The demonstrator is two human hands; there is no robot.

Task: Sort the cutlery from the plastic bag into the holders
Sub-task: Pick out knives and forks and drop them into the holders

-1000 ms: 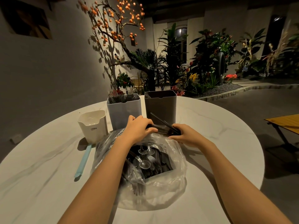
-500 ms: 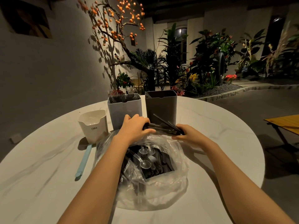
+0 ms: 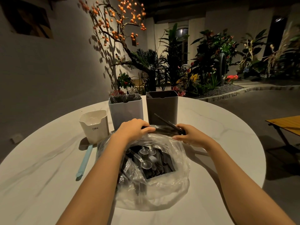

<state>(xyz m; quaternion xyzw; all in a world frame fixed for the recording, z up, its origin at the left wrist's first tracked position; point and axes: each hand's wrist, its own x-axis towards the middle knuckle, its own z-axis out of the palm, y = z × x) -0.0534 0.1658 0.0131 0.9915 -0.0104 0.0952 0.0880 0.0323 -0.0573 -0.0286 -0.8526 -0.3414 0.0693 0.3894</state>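
Black cutlery bundle (image 3: 167,128) gripped by left hand (image 3: 134,129) and right hand (image 3: 189,135), fingers curled around. Grey holder (image 3: 125,109) part filled; dark holder (image 3: 162,107), white holder (image 3: 94,125) seemingly empty. Plastic bag (image 3: 154,184) mostly full; much sorting left.

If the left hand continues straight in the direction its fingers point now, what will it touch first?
Probably the dark cutlery bundle that both hands hold; the left hand points right along it, toward the right hand. Depth is unclear.
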